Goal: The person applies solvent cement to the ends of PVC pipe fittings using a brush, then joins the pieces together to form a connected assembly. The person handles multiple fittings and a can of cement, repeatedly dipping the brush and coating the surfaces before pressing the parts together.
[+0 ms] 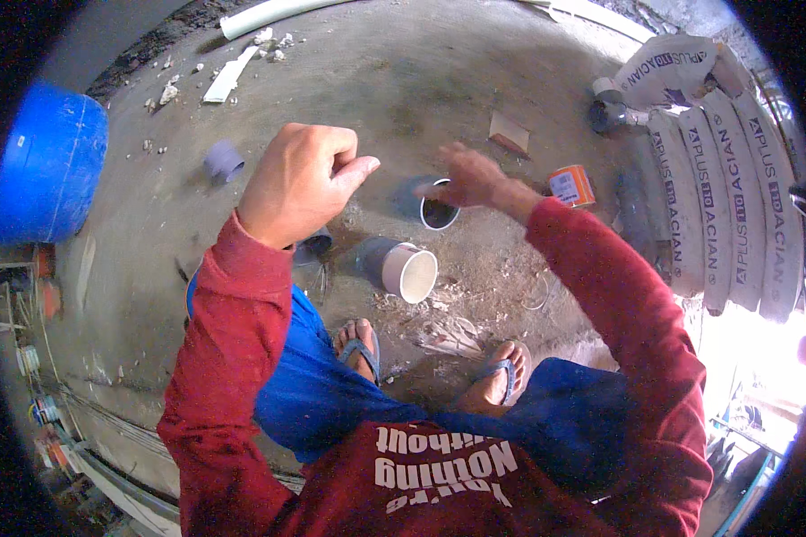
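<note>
My left hand (300, 183) is raised at the left of centre, closed, with its fingers curled under and its thumb sticking out to the right. Whatever its palm may contain is hidden. My right hand (476, 179), somewhat smeared, reaches inward with thumb and fingers apart over a short grey pipe piece (424, 213), dark inside with a pale rim. I cannot tell whether it touches that piece. Nearer my feet lies a pipe piece with a cream-coloured inside (412, 273). A dark grey piece (316, 243) shows partly below my left wrist.
A blue drum (49, 166) stands at the left, near a grey pipe fitting (224, 161). An orange-and-white can (571, 186) and a cardboard piece (509, 134) are beyond my right forearm. Stacked white sacks (721, 201) line the right. A long white pipe (273, 16) lies far back.
</note>
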A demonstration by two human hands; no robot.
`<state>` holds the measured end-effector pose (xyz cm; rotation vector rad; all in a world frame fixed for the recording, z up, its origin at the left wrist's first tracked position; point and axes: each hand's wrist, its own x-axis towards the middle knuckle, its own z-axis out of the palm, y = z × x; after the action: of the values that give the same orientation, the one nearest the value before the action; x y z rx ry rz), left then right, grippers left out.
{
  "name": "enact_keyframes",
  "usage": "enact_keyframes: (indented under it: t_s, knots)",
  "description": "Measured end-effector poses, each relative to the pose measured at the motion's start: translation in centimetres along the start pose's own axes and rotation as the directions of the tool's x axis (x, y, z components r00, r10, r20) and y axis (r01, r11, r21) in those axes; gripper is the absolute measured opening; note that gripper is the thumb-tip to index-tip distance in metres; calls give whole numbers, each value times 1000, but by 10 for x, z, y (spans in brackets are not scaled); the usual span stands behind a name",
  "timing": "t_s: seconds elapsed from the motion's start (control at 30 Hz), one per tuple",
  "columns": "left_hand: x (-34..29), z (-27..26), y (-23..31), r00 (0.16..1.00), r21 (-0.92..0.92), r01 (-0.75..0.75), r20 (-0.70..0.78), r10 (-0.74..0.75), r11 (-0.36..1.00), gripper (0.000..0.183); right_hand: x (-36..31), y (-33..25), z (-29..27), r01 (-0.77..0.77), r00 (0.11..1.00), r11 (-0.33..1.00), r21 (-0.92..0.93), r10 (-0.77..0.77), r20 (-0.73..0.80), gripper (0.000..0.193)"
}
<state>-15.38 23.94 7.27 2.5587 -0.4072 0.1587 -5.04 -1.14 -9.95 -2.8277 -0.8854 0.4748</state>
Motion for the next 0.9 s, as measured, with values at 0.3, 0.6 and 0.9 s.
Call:
enact_keyframes:
  t_s: [0.3,0.6,0.9]
  knots:
    - [0,13,-24,1000,-72,12,28,-10,997,19,18,-1,30,-31,997,983,179,19,69,86]
    - [42,36,-11,835,-811,286,-49,-547,510,50,-48,0,-120,-43,999,-55,998,2,43,59]
    - [46,42,34,905,-744,-97,-341,-252,661,14,-57,-24,-177,-13,996,-202,979,78,30,57]
